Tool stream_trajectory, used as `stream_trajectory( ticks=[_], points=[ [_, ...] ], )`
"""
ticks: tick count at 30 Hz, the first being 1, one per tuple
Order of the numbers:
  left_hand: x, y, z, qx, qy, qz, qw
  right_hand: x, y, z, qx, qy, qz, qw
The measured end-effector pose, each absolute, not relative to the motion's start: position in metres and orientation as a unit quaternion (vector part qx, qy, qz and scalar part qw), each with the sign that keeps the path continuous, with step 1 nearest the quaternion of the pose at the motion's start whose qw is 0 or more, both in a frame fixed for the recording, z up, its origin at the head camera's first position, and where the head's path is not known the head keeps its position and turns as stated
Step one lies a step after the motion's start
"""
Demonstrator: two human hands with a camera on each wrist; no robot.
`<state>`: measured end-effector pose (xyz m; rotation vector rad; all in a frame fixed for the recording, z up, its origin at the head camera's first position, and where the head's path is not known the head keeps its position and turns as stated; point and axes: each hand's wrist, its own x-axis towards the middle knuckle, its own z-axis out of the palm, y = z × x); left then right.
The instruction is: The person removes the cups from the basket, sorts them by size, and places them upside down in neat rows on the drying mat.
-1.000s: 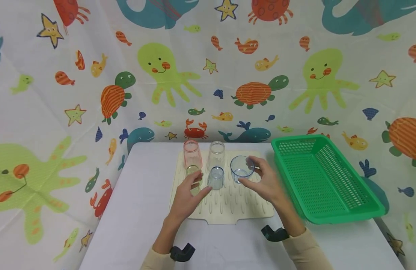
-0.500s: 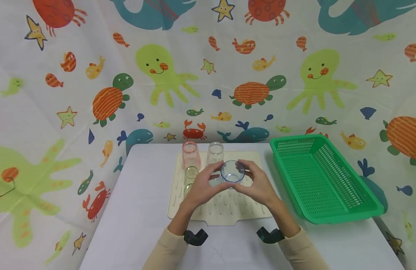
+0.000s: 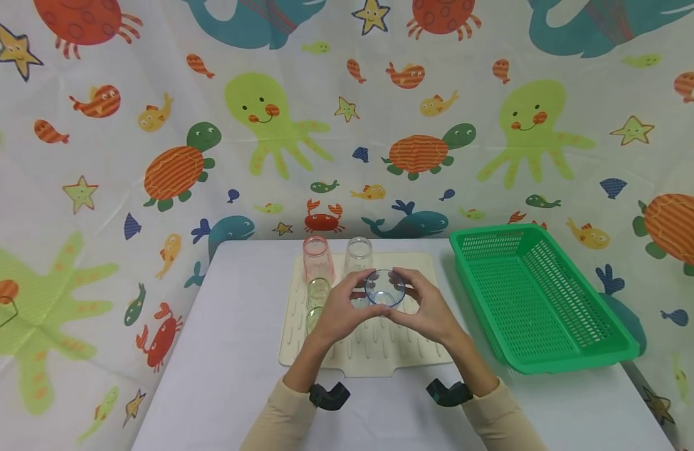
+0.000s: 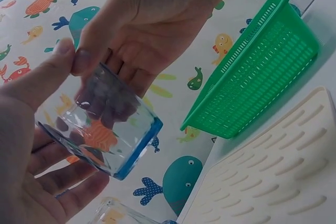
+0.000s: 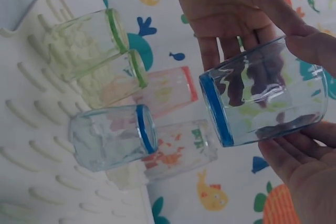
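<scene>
Both hands hold a short, wide clear glass tumbler [image 3: 385, 289] with a blue tint, over the middle of the mat. My left hand [image 3: 344, 307] curls round its left side and my right hand [image 3: 426, 308] round its right side, thumbs meeting at the near side. In the right wrist view its thick blue base [image 5: 216, 109] faces the mat, so its mouth is up. Behind the hands, a smaller blue glass [image 5: 113, 137] stands base up on the mat. Two green glasses [image 3: 319, 289] are left of it, with a pink glass [image 3: 317, 260] and a clear glass [image 3: 359, 255] at the back.
The cream ridged drying mat [image 3: 369, 351] lies on the white-covered table [image 3: 228, 351]. To the right stands a green plastic basket [image 3: 541, 300]. A curtain [image 3: 358, 94] printed with sea animals hangs behind the table.
The right hand has brought the tumbler leftward to the middle of the mat. The left hand has moved right from beside the green glasses and taken hold of the tumbler too.
</scene>
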<state>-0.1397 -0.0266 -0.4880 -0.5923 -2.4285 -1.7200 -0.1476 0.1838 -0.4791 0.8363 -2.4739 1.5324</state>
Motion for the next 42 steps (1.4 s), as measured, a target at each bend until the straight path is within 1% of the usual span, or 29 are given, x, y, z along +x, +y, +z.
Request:
stream_trajectory(
  ticks=[8, 16, 19, 30, 38, 42],
  points=[
    [-0.139, -0.029, -0.488, -0.194, -0.806, -0.555, 0.074, -0.149, 0.18, -0.488, 0.262, -0.812, 0.519, 0.043],
    [-0.136, -0.031, -0.482, -0.186, -0.802, -0.562, 0.076, -0.154, 0.174, -0.511, 0.25, -0.813, 0.526, 0.004],
    [-0.135, -0.032, -0.482, -0.184, -0.801, -0.566, 0.073, -0.155, 0.172, -0.514, 0.253, -0.807, 0.534, -0.002],
    [-0.131, -0.059, -0.492, -0.178, -0.794, -0.579, 0.054, -0.155, 0.175, -0.516, 0.257, -0.784, 0.565, 0.002],
    [-0.125, -0.072, -0.496, -0.18, -0.806, -0.563, 0.035, -0.155, 0.179, -0.509, 0.308, -0.703, 0.641, -0.003],
    [-0.12, -0.077, -0.498, -0.168, -0.82, -0.546, 0.034, -0.154, 0.178, -0.504, 0.317, -0.684, 0.657, 0.008]
  ],
)
